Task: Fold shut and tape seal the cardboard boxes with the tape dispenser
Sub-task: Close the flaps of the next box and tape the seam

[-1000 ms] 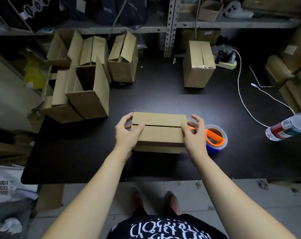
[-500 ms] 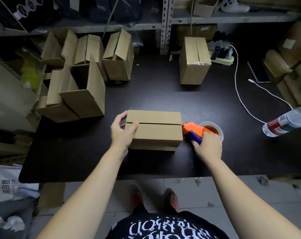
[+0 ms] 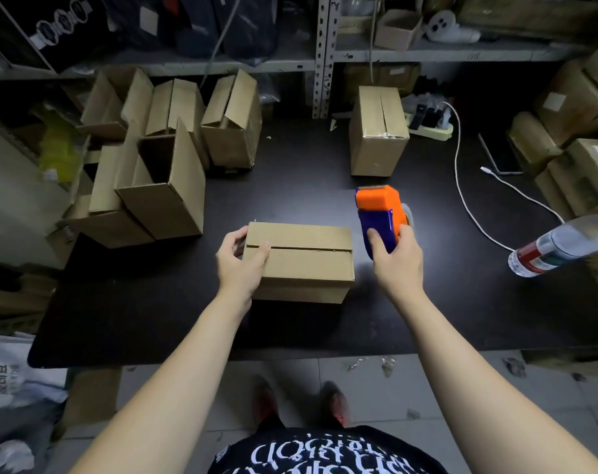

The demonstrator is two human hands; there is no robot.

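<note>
A small cardboard box (image 3: 308, 261) lies on the black table (image 3: 290, 323) in front of me, its two top flaps folded shut with a bare seam between them. My left hand (image 3: 243, 265) grips the box's left end, thumb on the seam. My right hand (image 3: 395, 261) holds the orange and blue tape dispenser (image 3: 379, 213) lifted just right of the box, its orange head pointing away from me. The tape roll is mostly hidden behind the dispenser.
Several open boxes (image 3: 164, 172) crowd the table's back left. A taped box (image 3: 378, 131) stands at the back centre. A white cable (image 3: 462, 189), a power strip (image 3: 431, 130) and a plastic bottle (image 3: 561, 248) lie to the right. Shelves rise behind.
My right hand left the box's right end, took the tape dispenser from the table and raised it beside the box. My left hand stayed on the box's left end.
</note>
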